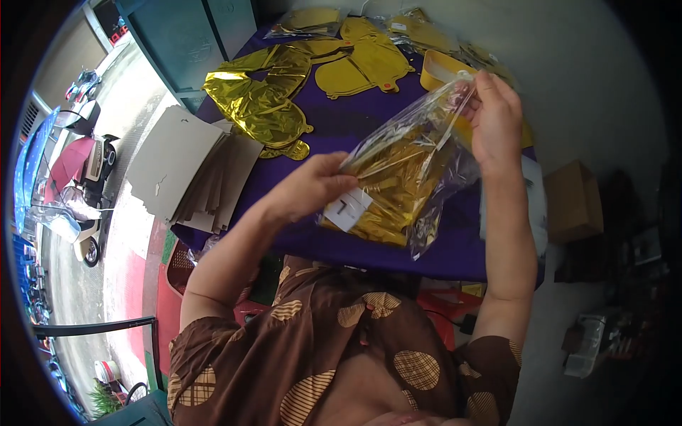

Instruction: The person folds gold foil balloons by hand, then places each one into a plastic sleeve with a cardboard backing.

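Observation:
Between my two hands hangs a clear plastic bag point(398, 163) with folded gold foil inside and a white label point(348, 209) bearing a dark mark near its lower left. My left hand point(316, 186) grips the bag's left edge, thumb on top. At the bag's upper right end, my right hand point(495, 117) pinches the plastic with curled fingers. Beyond them, a crinkled gold foil balloon point(266, 99) lies partly spread on the purple tablecloth point(341, 131). Flat gold foil balloons point(369, 64) are stacked next to it.
Grey cardboard sheets point(177, 163) are piled at the table's left edge. A yellow container point(437, 67) stands behind my right hand, near more bagged foil point(309, 20) along the back. A cardboard box point(574, 202) is at the right; a parked scooter point(85, 170) is outside.

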Available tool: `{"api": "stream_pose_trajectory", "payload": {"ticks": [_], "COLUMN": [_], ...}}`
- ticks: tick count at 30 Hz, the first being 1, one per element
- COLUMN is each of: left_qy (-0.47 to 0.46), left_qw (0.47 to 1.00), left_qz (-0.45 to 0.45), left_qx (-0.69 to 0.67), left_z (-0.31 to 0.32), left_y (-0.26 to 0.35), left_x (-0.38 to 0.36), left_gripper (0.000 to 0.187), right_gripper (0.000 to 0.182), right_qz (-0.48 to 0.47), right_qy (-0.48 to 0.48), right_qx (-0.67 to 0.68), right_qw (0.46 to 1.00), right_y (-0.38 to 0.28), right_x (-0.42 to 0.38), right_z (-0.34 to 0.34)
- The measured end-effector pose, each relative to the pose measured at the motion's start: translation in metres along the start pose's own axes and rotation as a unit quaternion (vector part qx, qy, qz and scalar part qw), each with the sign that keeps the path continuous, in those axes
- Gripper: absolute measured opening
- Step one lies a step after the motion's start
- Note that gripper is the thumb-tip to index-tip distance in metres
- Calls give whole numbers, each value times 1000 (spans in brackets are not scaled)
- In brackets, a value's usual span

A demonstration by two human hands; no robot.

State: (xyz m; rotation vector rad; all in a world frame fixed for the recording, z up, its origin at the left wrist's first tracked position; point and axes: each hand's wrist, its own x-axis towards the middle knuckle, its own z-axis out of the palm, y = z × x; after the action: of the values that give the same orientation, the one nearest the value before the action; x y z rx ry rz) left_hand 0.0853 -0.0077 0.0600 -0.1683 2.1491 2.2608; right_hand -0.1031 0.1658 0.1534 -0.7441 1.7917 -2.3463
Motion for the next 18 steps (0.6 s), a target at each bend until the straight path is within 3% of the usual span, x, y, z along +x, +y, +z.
{"api": "stream_pose_trajectory", "payload": {"ticks": [1, 4, 7, 10, 11, 13, 18], "left_qy": [55, 14, 101, 98, 75, -14, -133], "left_qw": [995, 958, 953, 879, 918, 902, 886], "left_qz": [-13, -59, -33, 164, 81, 106, 69], "left_qx": [87, 280, 284, 438, 382, 418, 438], "left_z": [-9, -26, -21, -41, -40, -45, -48], "left_y": [-1, 41, 56, 47, 56, 69, 81], "left_x": [2, 12, 23, 38, 35, 35, 51], "left_gripper": [39, 28, 21, 19, 19, 19, 20], "right_gripper": [27, 26, 24, 25, 26, 29, 42], "right_qz": [10, 36, 104, 166, 190, 238, 316], "right_qy": [12, -18, -42, -92, -117, -164, -171], "right_qx": [2, -14, 76, -3, -51, -148, -126], "right_qw": [1000, 999, 991, 982, 973, 946, 925], "right_y": [-4, -12, -19, -22, -21, -20, -16], "right_x": [1, -5, -14, -15, -14, -13, -11], "right_z": [-3, -10, -15, -36, -45, -65, -93]}}
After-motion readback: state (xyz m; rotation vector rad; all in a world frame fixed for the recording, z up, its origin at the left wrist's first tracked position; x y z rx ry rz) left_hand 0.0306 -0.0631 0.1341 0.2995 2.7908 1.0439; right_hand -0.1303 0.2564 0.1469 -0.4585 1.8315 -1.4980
